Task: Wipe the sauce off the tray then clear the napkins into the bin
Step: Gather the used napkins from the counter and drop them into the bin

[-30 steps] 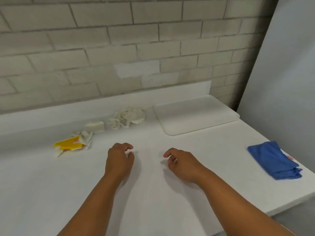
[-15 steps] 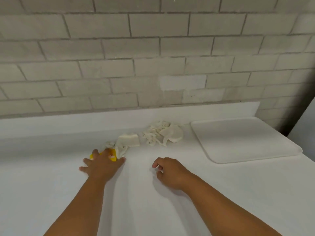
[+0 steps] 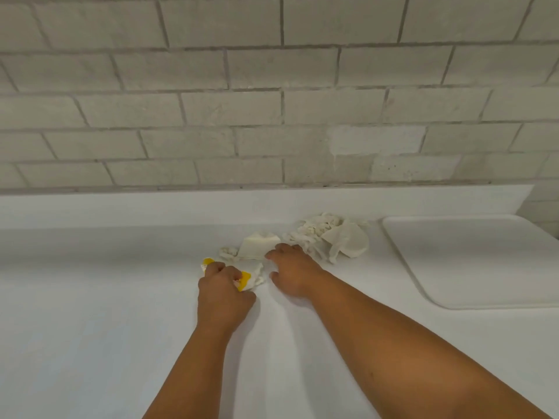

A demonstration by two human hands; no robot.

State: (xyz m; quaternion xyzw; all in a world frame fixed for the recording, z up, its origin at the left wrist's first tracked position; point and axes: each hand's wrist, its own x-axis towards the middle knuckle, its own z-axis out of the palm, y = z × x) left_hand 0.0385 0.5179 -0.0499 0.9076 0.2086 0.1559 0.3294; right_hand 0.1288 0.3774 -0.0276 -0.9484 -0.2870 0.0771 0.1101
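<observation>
The left hand (image 3: 223,293) is curled over a crumpled white paper napkin smeared with yellow sauce (image 3: 246,278), fingers bunched round it on the white countertop (image 3: 90,313). The right hand (image 3: 295,275) lies just to its right, fingers stretched forward and fairly straight, tips touching the near edge of a folded white napkin wedge (image 3: 258,246); it grips nothing that I can see.

Further right, against the far part of the counter, sits a loose heap of shredded and wadded white napkins (image 3: 329,237). Right of that lies the flat white rectangular plastic tray (image 3: 472,261), which looks clean of sauce from here. No bin is in view.

The napkins should handle as very light, soft and limp, crushing easily and offering no stiffness. The stained one is probably damp and tacky where the yellow shows, so it is best gathered with the smear folded inward. The shredded heap may shed strands, so a scooping grasp from the sides and underneath seems safer than a pinch on top.

The folded wedge is the only piece with a clear shape: its long side runs roughly left to right, its narrower end toward the far wall. The tray's long axis runs near to far, slightly angled.
</observation>
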